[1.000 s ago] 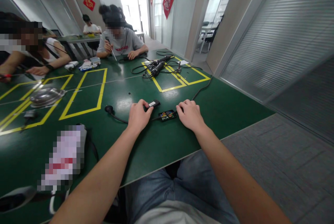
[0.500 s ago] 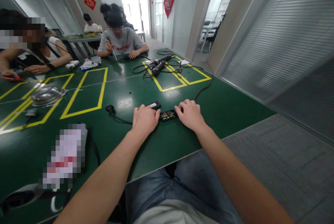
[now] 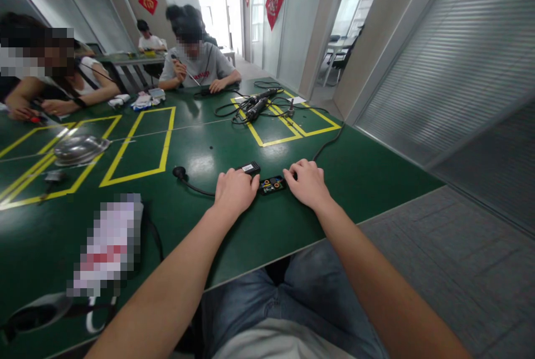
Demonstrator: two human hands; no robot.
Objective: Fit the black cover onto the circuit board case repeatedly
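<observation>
An opened black power adapter lies on the green table with its circuit board and copper-coloured coils showing. My left hand is closed over its left end, the thumb along the board's side. At the opposite end, my right hand has its fingers curled at the point where the cord leaves; its fingertips are partly hidden. Just behind my left hand is a black cover piece with a white label. A short cord runs left from under my left hand to a black plug.
Black electric screwdrivers with tangled cables lie inside yellow tape outlines farther back. A clear plastic-wrapped metal part sits at left, near a blurred-out pouch-like item. Two people work across the table, one holding a screwdriver.
The view has shifted slightly, moving the scene a little to the right. Both hands stay at the adapter's ends. The person opposite has lowered the screwdriver's tip toward a black item.
</observation>
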